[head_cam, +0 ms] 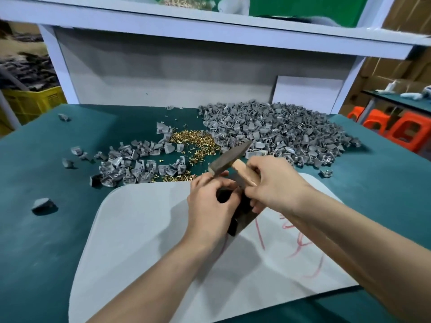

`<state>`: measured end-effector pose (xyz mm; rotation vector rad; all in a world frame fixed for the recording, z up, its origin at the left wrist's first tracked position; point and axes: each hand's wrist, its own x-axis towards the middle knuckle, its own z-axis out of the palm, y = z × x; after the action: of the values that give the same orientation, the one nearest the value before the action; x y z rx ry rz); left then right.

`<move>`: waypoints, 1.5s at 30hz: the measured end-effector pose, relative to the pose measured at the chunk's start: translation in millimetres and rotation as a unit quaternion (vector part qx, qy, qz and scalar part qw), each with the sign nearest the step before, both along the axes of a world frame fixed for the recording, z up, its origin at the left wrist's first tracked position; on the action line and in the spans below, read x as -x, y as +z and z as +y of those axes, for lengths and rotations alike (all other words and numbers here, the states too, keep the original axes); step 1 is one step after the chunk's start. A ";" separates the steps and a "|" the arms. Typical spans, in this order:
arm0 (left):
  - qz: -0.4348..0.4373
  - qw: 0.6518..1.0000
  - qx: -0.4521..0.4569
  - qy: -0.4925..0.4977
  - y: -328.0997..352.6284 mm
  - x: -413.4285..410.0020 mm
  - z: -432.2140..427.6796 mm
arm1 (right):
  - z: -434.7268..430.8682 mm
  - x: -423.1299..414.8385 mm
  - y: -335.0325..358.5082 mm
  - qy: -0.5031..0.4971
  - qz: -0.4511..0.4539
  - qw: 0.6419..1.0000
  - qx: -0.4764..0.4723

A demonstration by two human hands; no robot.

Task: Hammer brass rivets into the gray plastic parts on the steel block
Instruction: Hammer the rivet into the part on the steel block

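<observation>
My right hand [272, 180] grips the wooden handle of a hammer [229, 159] just behind its dark steel head, which points up and to the left. My left hand [210, 203] curls over the top of the dark steel block [242, 217], fingers bent around something small that I cannot make out. The block stands on a white sheet [140, 229]. A big heap of gray plastic parts [279, 134] lies behind, with a patch of brass rivets [193, 143] to its left.
A smaller pile of gray parts [130, 164] lies left of the rivets, and single parts [43, 205] are scattered over the green table mat. A white shelf frame rises at the back. Orange stools [405, 131] stand at the right, a yellow crate [32, 101] at the left.
</observation>
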<state>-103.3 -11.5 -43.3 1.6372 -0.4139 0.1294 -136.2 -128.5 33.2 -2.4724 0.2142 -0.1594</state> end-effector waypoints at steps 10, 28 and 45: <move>-0.002 0.999 -0.042 -0.012 2.9 -0.3 3.2 | 2.5 -0.4 4.4 0.016 -0.039 0.980 0.193; 0.002 1.000 -0.026 -0.014 2.0 -1.3 3.9 | 5.3 -2.6 10.7 0.032 0.009 0.990 0.134; -0.002 0.998 -0.049 -0.028 9.2 2.3 5.8 | -14.8 45.6 76.5 -0.083 0.093 0.925 -0.360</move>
<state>-105.7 -5.7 -34.0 1.7203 -0.4747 0.0724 -181.8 -143.2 109.7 -1.7306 0.4721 0.0769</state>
